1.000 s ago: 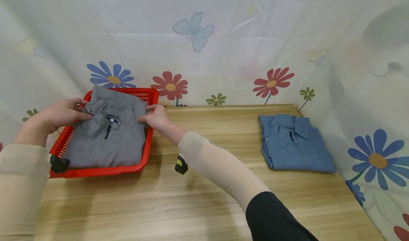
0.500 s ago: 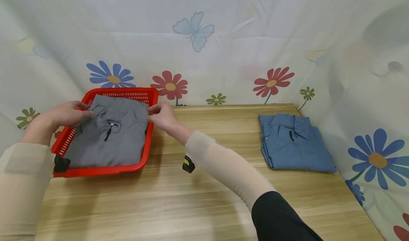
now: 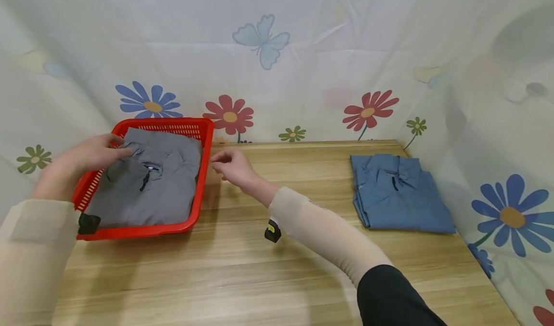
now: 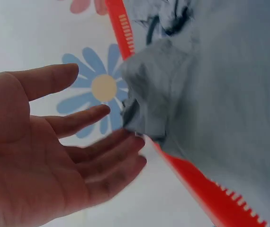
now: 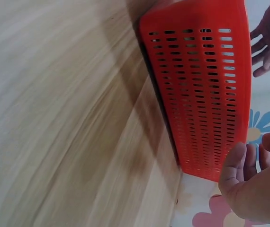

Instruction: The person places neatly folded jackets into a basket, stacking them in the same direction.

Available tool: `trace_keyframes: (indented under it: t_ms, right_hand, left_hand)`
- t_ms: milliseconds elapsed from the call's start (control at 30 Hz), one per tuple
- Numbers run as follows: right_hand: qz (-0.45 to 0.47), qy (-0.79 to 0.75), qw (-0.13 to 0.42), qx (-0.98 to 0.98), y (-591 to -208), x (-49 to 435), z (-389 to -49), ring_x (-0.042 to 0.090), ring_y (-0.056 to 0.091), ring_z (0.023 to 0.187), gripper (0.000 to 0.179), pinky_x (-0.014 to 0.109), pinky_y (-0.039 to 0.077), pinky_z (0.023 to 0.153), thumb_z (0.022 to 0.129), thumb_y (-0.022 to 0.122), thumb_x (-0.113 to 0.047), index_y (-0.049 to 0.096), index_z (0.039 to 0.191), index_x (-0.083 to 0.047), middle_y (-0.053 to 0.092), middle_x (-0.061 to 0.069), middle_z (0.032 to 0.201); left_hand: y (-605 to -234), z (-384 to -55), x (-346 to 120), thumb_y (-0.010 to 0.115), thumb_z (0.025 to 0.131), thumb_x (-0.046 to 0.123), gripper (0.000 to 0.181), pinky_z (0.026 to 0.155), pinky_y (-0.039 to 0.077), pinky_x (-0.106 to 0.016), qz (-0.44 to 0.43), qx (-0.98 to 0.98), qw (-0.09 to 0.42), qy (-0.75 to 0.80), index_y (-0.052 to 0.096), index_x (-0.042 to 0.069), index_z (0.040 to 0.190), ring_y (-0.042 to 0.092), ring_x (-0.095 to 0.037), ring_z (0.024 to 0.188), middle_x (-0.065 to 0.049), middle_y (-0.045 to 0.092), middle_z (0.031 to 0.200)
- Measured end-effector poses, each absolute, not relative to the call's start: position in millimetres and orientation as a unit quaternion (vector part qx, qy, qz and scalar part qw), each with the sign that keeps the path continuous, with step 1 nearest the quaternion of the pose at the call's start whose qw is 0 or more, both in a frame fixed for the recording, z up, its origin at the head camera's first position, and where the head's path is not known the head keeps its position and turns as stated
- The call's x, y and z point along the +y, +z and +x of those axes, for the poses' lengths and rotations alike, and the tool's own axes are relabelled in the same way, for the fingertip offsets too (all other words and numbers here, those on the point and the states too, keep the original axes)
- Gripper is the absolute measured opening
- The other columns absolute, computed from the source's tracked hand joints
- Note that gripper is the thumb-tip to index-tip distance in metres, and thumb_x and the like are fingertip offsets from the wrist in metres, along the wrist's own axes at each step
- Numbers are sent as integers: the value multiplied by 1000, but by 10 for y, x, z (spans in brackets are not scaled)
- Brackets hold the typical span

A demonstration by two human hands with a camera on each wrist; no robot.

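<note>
A grey garment (image 3: 170, 201) lies folded inside a red basket (image 3: 147, 231) at the left part of the table (image 3: 242, 278), its collar end toward the basket's far side and a black zip pull (image 3: 144, 181) lying across its front, just below a small white label (image 3: 150, 168). The left hand (image 3: 91, 154) is at the basket's left side, and in the head view its thumb overlaps the garment near the collar; whether it touches the cloth I cannot tell. In the left wrist view that grip is wide, the fingers spread apart and nothing held between them. The right hand (image 3: 235, 168) is just beside the basket's right wall, apart from the rim in the head view; its grip is loose, fingers gently bent and holding nothing. The right wrist view shows that wall pierced by rows of small slots. Beige sleeves (image 3: 333, 234) cover both forearms, and a black device (image 3: 272, 231) sits under the right wrist. Well apart, near the table's right edge, lies a folded blue garment (image 3: 402, 201) with a dark zip pull (image 3: 394, 183). Behind everything hangs a pale backdrop (image 3: 320, 76) printed with flowers and 1 blue butterfly (image 3: 261, 40).
</note>
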State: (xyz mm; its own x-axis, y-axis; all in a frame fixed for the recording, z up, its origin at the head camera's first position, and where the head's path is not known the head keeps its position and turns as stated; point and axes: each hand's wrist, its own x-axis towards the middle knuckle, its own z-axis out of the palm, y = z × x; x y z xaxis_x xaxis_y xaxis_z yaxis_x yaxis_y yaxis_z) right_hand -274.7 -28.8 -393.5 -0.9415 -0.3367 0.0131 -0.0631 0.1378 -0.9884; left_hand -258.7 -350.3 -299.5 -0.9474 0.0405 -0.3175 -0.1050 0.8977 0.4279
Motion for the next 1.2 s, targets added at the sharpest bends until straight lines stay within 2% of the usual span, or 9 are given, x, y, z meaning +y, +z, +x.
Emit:
trace_keyframes:
  t_ms: [100, 300, 400, 567, 767, 1000, 1200]
  right_hand:
    - [-148, -634, 111, 751, -3957, -224, -2723, 39, 63, 97, 17, 49, 58, 80, 102, 63, -7, 69, 113, 5, 64, 6, 91]
    - [-184, -586, 110, 781, -4008, -65, -2655, 19, 61, 78, 12, 28, 56, 66, 101, 65, -9, 71, 107, -1, 68, 10, 93]
    - [-212, -553, 97, 800, -4053, 38, -2630, 18, 62, 78, 10, 25, 53, 65, 100, 65, -10, 71, 106, -5, 69, 6, 94]
    - [-245, -519, 78, 815, -4110, 242, -2598, 17, 63, 82, 9, 25, 53, 70, 101, 64, -11, 71, 105, -8, 68, 0, 95]
    - [-260, -492, 68, 828, -4079, 474, -2532, 16, 63, 86, 11, 26, 52, 75, 101, 64, -12, 71, 107, -6, 68, 1, 96]
    - [-260, -461, 54, 847, -4054, 744, -2425, 16, 61, 88, 9, 28, 50, 74, 101, 65, -10, 71, 105, -5, 68, 1, 94]
    - [-285, -433, 34, 854, -4040, 1003, -2342, 17, 63, 87, 8, 32, 51, 75, 99, 64, -8, 70, 103, -5, 68, 2, 93]
  left_hand:
    - [-2967, -2562, -3407, 53, 103, 50, 87, 92, 43, -72, -5, 969, 136, 206, 24, -18, 147, 34, -58, 119, -43, 33, 134]
    - [-2942, -2467, -3189, 58, 102, 39, 74, 89, 45, -72, 14, 977, 102, 185, 31, -14, 145, 37, -58, 118, -42, 37, 134]
    - [-2924, -2412, -3064, 60, 102, 37, 71, 88, 46, -72, 26, 978, 99, 181, 33, -12, 146, 37, -58, 120, -41, 38, 137]
    - [-2911, -2344, -2846, 60, 102, 36, 69, 89, 47, -70, 51, 978, 91, 180, 37, -11, 147, 38, -56, 124, -38, 40, 141]
    - [-2915, -2264, -2632, 60, 103, 35, 65, 94, 46, -69, 73, 975, 89, 192, 41, -9, 147, 38, -53, 126, -36, 41, 143]
    - [-2943, -2117, -2411, 61, 102, 37, 61, 93, 49, -66, 98, 969, 86, 209, 47, -4, 146, 41, -50, 128, -32, 46, 144]
    - [-2990, -1992, -2245, 59, 104, 39, 59, 100, 42, -69, 121, 963, 91, 223, 49, -1, 146, 42, -47, 132, -29, 46, 146]
